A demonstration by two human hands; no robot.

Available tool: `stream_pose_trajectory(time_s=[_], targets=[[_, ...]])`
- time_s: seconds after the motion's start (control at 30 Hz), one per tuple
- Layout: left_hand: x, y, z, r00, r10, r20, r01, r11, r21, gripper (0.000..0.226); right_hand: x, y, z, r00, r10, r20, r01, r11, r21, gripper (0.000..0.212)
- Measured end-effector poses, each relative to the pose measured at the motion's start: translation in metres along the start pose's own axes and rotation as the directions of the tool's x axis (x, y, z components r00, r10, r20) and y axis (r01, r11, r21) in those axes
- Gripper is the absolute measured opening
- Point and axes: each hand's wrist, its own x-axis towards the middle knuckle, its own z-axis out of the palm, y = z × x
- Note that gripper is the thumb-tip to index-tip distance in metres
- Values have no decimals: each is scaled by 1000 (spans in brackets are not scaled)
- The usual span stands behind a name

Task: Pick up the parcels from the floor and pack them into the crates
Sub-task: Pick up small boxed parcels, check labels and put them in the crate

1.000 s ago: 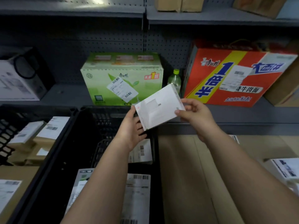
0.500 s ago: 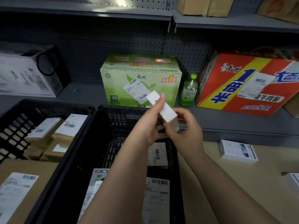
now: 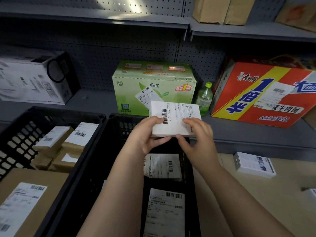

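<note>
Shelving: grey metal with a perforated back panel, spanning the whole view behind the crates.

Red carton: on the shelf at right, printed in yellow and blue, a white label on its face.

Black-and-white box: on the shelf at left.

Green carton: on the shelf at centre, a shipping label on its front; a green bottle stands just beside it on the right.

Middle crate: black plastic, latticed walls; two labelled parcels lie flat inside it, partly hidden by the forearms.

Left crate: black, touching the middle crate; it holds a stack of small brown parcels with white labels and one large brown parcel nearest the camera.

White box: on the floor at right, well apart from the crates.

Held parcel: small, white, flat, label and barcode facing the camera, above the far end of the middle crate.

Left hand: closed on the parcel's left edge, thumb under the lower edge, fingers over the label.

Right hand: clasps the parcel's right side, fingers curled over the front, thumb beneath.
</note>
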Motion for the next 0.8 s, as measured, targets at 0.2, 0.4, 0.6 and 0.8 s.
stream_pose_trajectory(time_s=[0.2,0.4,0.6,0.8], targets=[[-2,8,-17,996,-14,83,19,998,-54,32,15,5,-21,916,388,104,-401,875,270,43],[0,-5,-21,994,-37,103,57,979,-195,33,18,-10,-7,601,694,396,-654,143,743,46],[-2,-20,0,993,-97,74,111,970,-218,24,5,-36,16,607,581,542,-733,146,665,22],[-3,-36,15,991,-42,127,63,984,-168,41,-5,-32,18,634,618,466,-655,109,747,19]])
